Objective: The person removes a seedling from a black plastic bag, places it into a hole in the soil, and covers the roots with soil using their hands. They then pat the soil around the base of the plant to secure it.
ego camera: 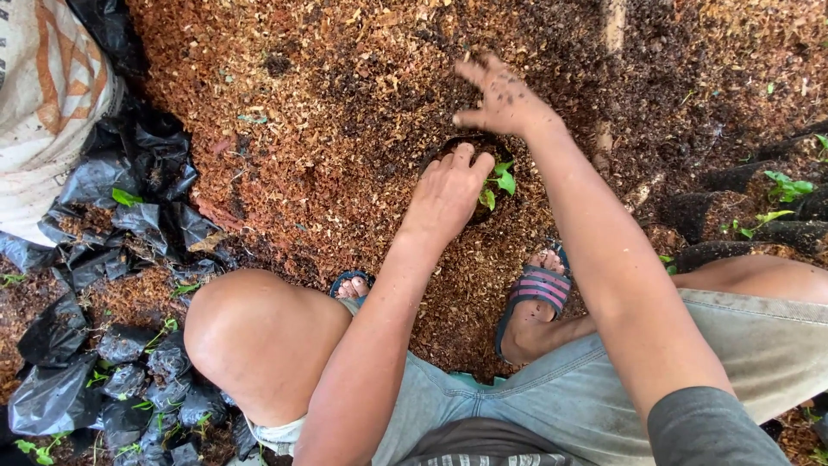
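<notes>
Head view, looking down: a small green seedling stands in a round black plastic grow bag sunk in a heap of reddish-brown coarse sawdust-like potting mix, directly ahead of the squatting person's knees. Left hand rests at the bag's near rim, fingers curled loosely beside the seedling stem, apparently steadying it upright; whether they actually pinch the stem cannot be told. Right hand hovers just beyond the bag, fingers spread and released, palm dusted with mix, holding nothing visible. Striped sandal is planted near the bag, so the work sits within easy reach. Filled black bags with seedlings lie in a row at right; crumpled empty black plastic bags are piled at left beside a white woven sack.
</notes>
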